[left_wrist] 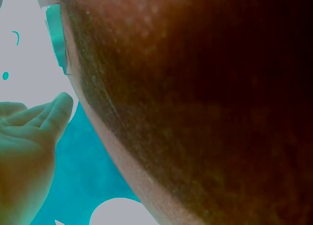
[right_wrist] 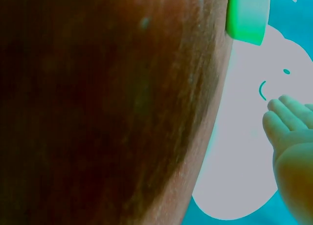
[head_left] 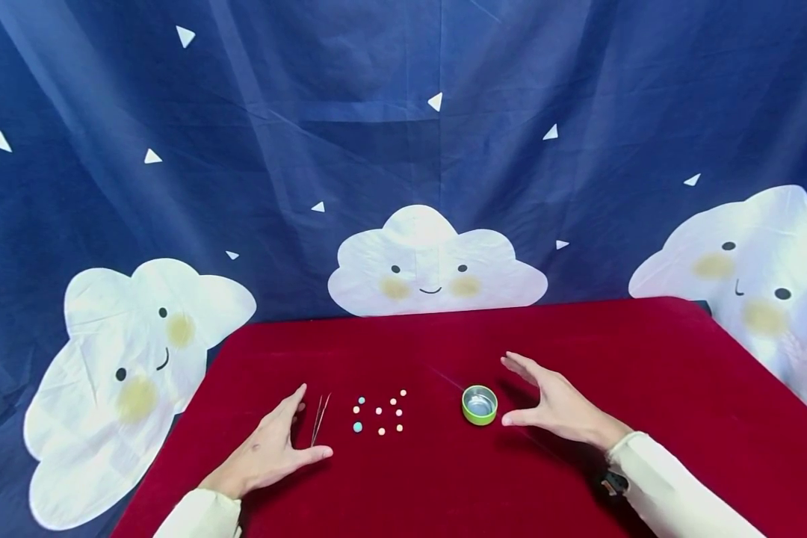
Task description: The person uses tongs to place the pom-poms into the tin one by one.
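My left hand [head_left: 262, 450] hovers at the left of the red table, thumb and fingers spread apart. Slim metal tweezers [head_left: 320, 418] lie between them, their near end right beside the thumb. On the right, my right hand [head_left: 565, 407] has its fingers extended and its thumb apart, holding nothing. Just left of its thumb stands a small round green tin [head_left: 479, 421], lidless, with a silvery inside. Several little round beads lie scattered between tweezers and tin; a blue bead [head_left: 358, 427] is the largest, and most others are pale.
Red cloth [head_left: 437, 486] covers the table. Behind it hangs a dark blue curtain [head_left: 376, 149] with smiling white clouds and small white triangles. A dark brown surface [left_wrist: 210, 107] fills most of the left wrist view, and the right wrist view looks similar.
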`<state>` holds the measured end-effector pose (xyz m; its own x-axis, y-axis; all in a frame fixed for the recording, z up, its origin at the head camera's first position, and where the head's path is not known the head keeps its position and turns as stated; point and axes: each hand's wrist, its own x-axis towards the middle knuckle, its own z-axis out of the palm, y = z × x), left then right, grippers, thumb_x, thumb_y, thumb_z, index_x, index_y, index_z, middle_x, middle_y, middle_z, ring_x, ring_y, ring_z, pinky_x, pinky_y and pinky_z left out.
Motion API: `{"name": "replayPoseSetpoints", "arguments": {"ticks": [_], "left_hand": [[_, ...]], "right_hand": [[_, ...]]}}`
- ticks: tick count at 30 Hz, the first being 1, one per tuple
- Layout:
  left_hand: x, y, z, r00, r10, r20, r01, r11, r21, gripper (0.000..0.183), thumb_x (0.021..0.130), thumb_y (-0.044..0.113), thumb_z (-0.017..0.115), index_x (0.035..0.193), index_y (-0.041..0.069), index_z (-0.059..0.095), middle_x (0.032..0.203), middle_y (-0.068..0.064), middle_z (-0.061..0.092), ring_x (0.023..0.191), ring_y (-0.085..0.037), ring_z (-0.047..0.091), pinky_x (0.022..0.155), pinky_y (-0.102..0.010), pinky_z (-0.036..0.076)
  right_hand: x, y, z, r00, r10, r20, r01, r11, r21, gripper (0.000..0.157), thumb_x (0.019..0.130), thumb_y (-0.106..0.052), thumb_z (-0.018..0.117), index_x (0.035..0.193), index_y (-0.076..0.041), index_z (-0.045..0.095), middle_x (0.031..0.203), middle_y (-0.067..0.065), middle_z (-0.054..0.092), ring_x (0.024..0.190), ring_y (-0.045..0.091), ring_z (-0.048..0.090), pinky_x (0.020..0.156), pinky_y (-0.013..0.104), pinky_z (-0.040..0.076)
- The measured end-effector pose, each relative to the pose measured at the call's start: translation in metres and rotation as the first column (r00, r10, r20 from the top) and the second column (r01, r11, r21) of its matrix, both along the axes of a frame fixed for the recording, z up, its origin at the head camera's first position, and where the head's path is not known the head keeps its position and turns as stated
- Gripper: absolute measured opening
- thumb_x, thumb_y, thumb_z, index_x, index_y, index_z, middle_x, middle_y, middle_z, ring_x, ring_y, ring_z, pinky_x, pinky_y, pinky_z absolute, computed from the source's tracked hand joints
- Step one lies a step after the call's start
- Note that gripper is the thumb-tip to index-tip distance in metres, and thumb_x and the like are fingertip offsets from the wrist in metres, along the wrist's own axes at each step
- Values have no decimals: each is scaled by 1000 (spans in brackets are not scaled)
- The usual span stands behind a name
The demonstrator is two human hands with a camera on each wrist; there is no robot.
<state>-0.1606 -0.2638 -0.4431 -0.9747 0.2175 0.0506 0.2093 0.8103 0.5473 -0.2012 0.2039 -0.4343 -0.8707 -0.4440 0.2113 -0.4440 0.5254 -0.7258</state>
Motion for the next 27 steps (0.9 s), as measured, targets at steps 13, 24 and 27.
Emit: {"name": "replayPoseSetpoints", "arguments": {"ticks": [13,24,27], "left_hand": [[0,3,1,1000,30,8,-30,998,52,108,73,52,85,151,-4,34,139,-18,54,120,-31,57,100,-48,47],[-1,3,4,999,46,-12,-46,998,36,102,74,53,84,147,-3,41,138,-16,57,119,-31,59,99,-47,48],[0,3,4,998,55,-6,-55,998,39,100,74,51,85,146,-3,42,137,-17,57,119,-31,59,99,-47,48]], "right_hand": [[-5,-7,-3,1000,21,20,-20,998,-61,90,77,-30,88,147,1,40,142,18,54,130,37,52,104,39,44],[-9,-12,-3,999,48,23,-46,996,-74,86,77,-28,88,145,1,42,139,20,56,128,37,53,103,43,44],[-9,-13,-4,997,61,47,-58,996,-70,86,78,-29,87,146,1,42,140,19,55,129,37,53,103,46,42]]}}
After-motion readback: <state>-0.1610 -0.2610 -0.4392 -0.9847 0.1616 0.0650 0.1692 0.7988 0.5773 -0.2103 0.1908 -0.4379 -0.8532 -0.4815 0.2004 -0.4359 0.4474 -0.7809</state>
